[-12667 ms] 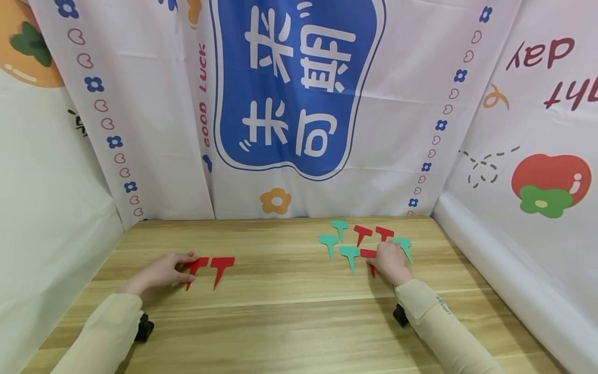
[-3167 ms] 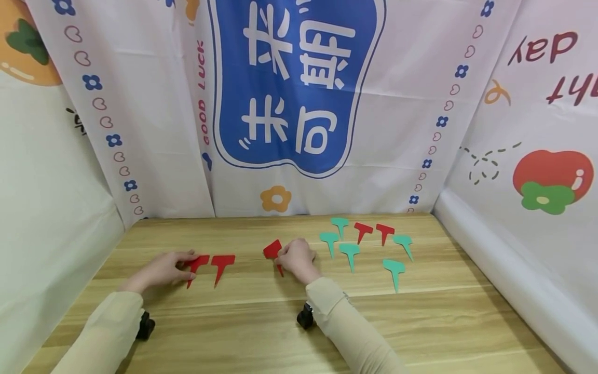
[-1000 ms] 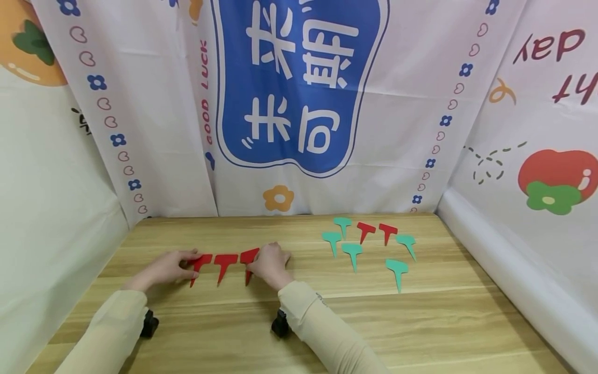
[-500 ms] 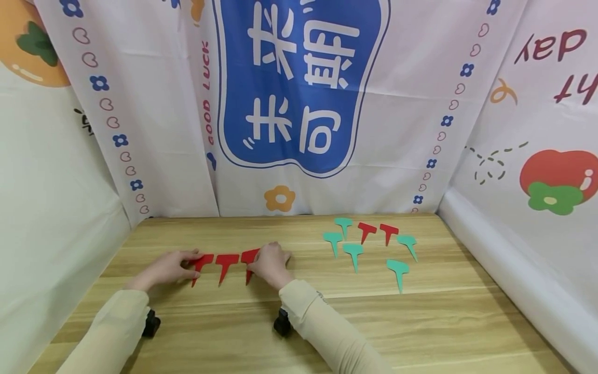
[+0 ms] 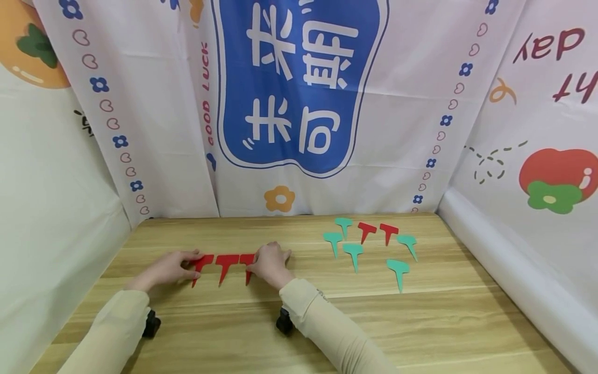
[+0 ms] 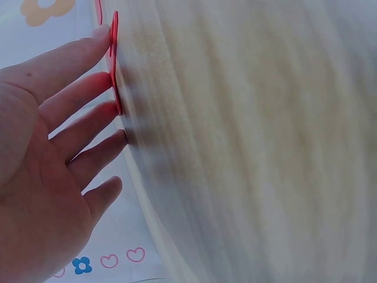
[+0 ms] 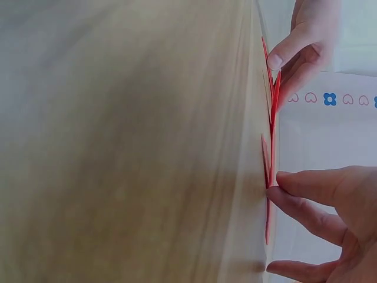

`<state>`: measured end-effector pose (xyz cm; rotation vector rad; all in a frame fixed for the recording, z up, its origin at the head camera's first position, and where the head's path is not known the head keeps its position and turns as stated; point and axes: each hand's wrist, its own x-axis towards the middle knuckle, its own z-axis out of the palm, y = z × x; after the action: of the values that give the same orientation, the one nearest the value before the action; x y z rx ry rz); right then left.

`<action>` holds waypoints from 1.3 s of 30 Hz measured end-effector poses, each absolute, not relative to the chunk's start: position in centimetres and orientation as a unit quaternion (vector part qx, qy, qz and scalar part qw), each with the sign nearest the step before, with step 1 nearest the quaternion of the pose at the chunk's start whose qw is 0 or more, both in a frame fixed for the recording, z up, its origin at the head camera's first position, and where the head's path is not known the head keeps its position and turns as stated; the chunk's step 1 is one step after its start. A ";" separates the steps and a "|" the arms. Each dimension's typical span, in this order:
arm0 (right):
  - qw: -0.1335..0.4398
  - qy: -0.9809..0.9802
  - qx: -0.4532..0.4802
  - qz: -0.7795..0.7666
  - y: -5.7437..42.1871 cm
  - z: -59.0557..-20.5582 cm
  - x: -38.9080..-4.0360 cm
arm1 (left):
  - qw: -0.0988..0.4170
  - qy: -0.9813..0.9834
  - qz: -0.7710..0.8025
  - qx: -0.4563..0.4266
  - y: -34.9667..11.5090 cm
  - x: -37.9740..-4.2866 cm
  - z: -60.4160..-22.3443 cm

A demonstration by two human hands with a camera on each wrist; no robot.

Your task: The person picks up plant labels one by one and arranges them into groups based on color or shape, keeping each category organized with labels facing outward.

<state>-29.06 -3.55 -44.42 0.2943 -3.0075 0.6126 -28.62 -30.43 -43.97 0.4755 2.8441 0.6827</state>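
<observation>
Three red T-shaped plant labels stand in a row left of centre in the head view. My left hand (image 5: pixel 170 267) touches the leftmost red plant label (image 5: pixel 203 261), its fingers extended with tips along the label in the left wrist view. The middle red plant label (image 5: pixel 226 262) lies flat, untouched. My right hand (image 5: pixel 272 262) pinches the third red plant label (image 5: pixel 246 259) between thumb and finger at its right side. This label sits close beside the middle one, its head level with the others, stem towards me. My right hand hides part of it.
At the table's back right lie several green plant labels (image 5: pixel 353 249) and two red plant labels (image 5: pixel 367 229), (image 5: pixel 389 230). The wooden table (image 5: pixel 224 332) ends at a printed cloth (image 5: pixel 402 130). A small black camera (image 5: pixel 284 322) sits under the right wrist.
My right hand has carried a red plant label leftward from the back-right group to the row. Within the last half second its tilted head has turned level. My left hand stays in place.
</observation>
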 end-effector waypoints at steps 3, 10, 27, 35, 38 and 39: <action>0.030 -0.974 0.097 0.203 -3.5 -44.4 -29.1 | 0.091 0.956 0.230 0.157 -30.4 -28.6 -43.9; 0.037 -0.967 0.114 0.224 -3.0 -44.5 -29.1 | 0.093 0.956 0.233 0.154 -30.4 -28.5 -43.9; 0.055 -0.954 0.168 0.241 -0.4 -44.5 -29.5 | 0.091 0.955 0.234 0.160 -30.8 -28.4 -44.0; 0.054 -0.958 0.176 0.218 1.0 -44.6 -30.1 | 0.093 0.955 0.233 0.160 -30.7 -28.5 -44.0; 0.062 -0.960 0.173 0.210 1.7 -44.6 -30.3 | 0.093 0.955 0.231 0.160 -30.7 -28.5 -44.0; 0.062 -0.961 0.171 0.208 1.9 -44.6 -30.4 | 0.092 0.955 0.231 0.159 -30.7 -28.5 -44.0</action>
<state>-30.42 1.93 -44.62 0.5159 -2.9053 0.6288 -28.52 -30.69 -44.03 0.4734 2.8371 0.6849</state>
